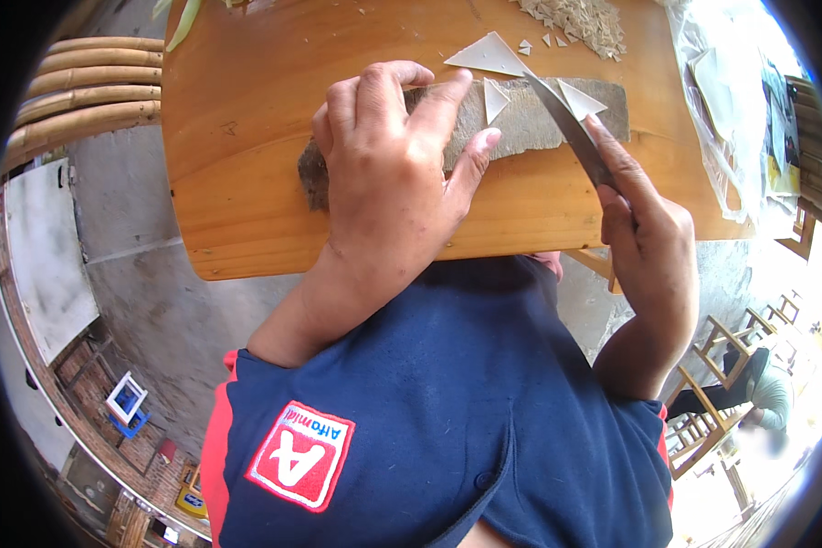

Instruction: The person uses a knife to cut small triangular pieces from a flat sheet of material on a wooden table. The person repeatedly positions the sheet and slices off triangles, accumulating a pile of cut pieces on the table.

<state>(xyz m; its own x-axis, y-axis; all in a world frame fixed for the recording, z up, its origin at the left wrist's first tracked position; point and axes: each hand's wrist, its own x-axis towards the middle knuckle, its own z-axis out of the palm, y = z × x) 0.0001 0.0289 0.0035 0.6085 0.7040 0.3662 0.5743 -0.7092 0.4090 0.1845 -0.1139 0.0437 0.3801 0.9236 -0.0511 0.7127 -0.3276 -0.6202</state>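
In my right hand [648, 224] is a knife [571, 132] with a dark, curved blade, my index finger stretched along it. The blade crosses a narrow, rough grey-brown board [532, 128], its tip near a larger pale, thin triangular sheet [489, 55] just beyond the board. Two smaller pale triangular pieces lie on the board, one piece [494, 100] left of the blade and another piece [579, 99] right of it by my right fingertip. My left hand [384, 169] rests over the board's left part, fingers bent, thumb apart, holding nothing visible; its index fingertip is near the larger sheet.
A heap of small pale cut pieces [589, 23] lies at the far right of the wooden table [247, 173]. Clear plastic bags [703, 100] hang over its right edge. A bamboo bench [91, 87] stands left. A person [772, 388] bends among wooden frames at right.
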